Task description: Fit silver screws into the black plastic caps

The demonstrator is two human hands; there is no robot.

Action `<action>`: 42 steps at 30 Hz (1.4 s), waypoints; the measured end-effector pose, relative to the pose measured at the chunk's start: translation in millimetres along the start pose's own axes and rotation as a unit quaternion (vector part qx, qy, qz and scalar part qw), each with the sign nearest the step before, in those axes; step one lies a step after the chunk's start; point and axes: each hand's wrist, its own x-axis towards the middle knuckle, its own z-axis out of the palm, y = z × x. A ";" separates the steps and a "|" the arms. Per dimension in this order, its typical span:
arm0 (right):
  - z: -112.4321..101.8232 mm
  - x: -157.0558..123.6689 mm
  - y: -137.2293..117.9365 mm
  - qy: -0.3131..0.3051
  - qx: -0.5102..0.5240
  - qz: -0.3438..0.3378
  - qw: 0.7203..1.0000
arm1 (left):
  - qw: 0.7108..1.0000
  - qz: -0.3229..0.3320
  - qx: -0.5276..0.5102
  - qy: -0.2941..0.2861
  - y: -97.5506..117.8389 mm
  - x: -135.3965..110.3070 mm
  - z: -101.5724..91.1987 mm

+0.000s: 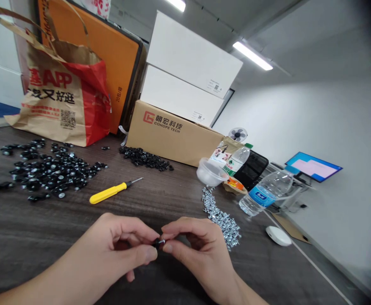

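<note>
L hand [117, 243] w/ fingers pinched round small blk plastic part [156, 243], R hand [201, 248] w/ fingers pinching slim silver metal screw [161, 241], btm ctr of frame.

The left forearm [53, 277] is slanting in from the lower left, and the bare left hand [117, 241] is pinching between thumb [149, 253] and index finger [141, 228], its other fingers curling underneath. The right hand [203, 250] is facing it — also bare, also pinching with thumb and index finger — while its wrist [233, 284] is angling toward the lower right. Both pairs of fingertips are sitting just beside each other.
</note>
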 end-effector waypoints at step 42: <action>-7.1 -7.4 -8.3 -0.178 -0.274 -0.077 0.942 | 0.992 0.037 0.119 -0.002 23.1 -11.1 -0.2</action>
